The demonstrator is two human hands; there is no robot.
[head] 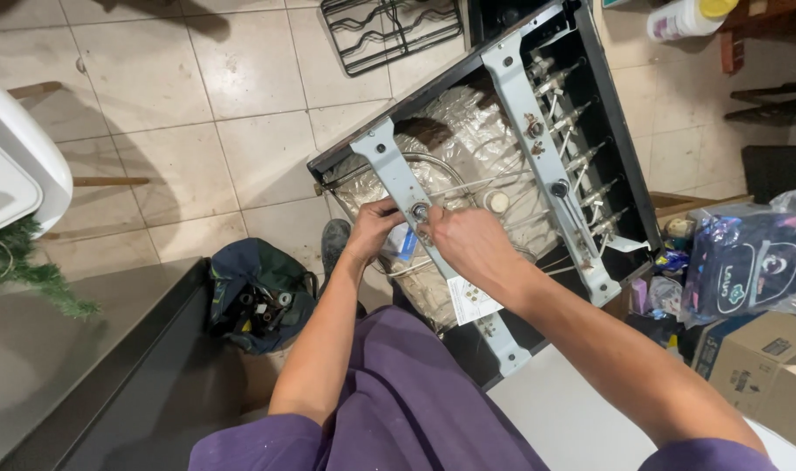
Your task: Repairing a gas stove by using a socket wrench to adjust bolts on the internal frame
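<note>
An opened gas stove top [620,166] lies tilted in front of me, its black frame holding foil lining, thin gas pipes and two pale metal crossbars. Both hands meet at a small round burner fitting [419,210] on the nearer crossbar [389,166]. My left hand [372,228] pinches the bar just beside the fitting from the left. My right hand [469,244] closes its fingers on the fitting from the right. A row of valve stems [581,161] runs along the far crossbar [537,131].
A dark open tool bag [258,295] sits on the tiled floor at the left. Black burner grates [376,30] lie at the top. A white bottle [690,16], cardboard boxes [760,366] and a plastic-wrapped pack [747,262] crowd the right. A dark counter [84,366] is lower left.
</note>
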